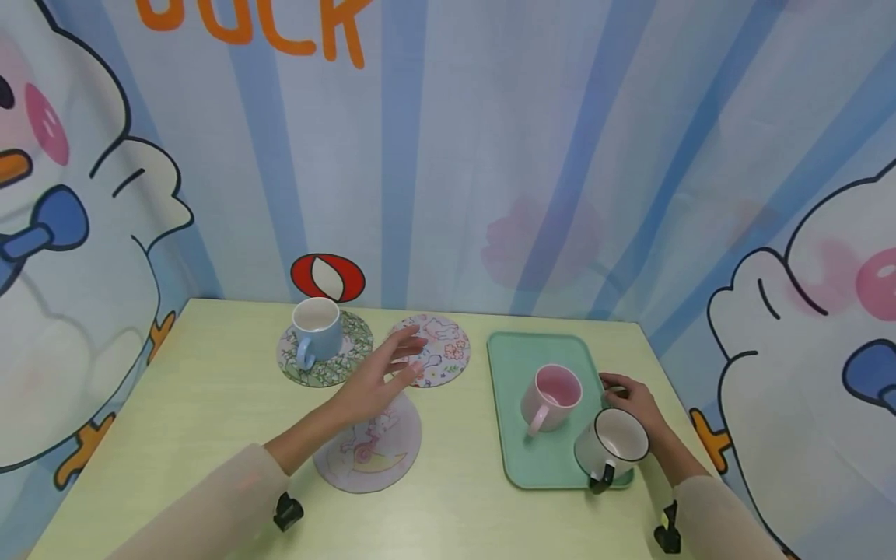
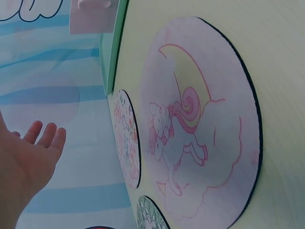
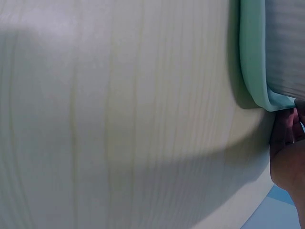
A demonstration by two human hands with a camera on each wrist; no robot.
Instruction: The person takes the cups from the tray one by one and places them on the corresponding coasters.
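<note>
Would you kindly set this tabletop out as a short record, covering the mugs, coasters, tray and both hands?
Blue mug: upright on the green coaster
Pink mug: upright on the tray
White mug: black-rimmed, on the tray, near its front right corner
Floral coaster: no mug on it, partly hidden by the left hand in the head view
Purple coaster: no mug on it
Left hand: raised, holding nothing
Right hand: holds the tray's right rim

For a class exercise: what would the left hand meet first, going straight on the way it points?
Probably the striped backdrop: the left hand seems raised above the floral coaster, though depth is unclear.
</note>
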